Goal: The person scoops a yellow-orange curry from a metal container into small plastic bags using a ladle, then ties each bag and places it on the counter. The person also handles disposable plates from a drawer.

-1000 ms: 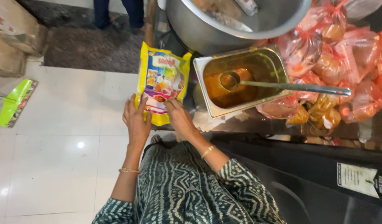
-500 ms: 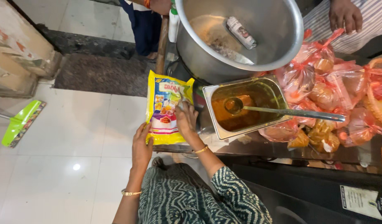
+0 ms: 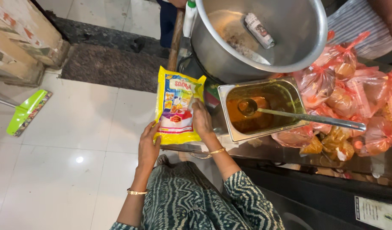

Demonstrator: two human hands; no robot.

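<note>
1. A yellow packet with a colourful printed front sits at the centre of the frame, held upright over the edge of a dark counter.
2. The left hand grips the packet's lower left corner, fingers curled up against its bottom edge.
3. The right hand lies flat against the packet's right side, fingers pressed on the front face near the middle. Both hands are grasping the packet.
4. Each wrist carries a thin gold bangle. The person wears a dark green patterned garment, seen at the lower centre.
5. Just right of the packet stands a rectangular steel tray holding orange-brown liquid. A steel ladle rests in it, bowl to the left, handle running out over the tray's right rim.
6. Above the tray, at the top centre, is a large round steel pot with a small printed packet lying inside.
7. At the right of the frame lies a pile of clear and reddish plastic bags filled with orange-brown food, touching the tray's right side.
8. A bright green broom head lies on the white tiled floor at the left edge.
9. A dark mat lies on the floor at the upper left, next to cardboard boxes.
10. A striped sleeve of another person shows at the upper right corner.
</note>
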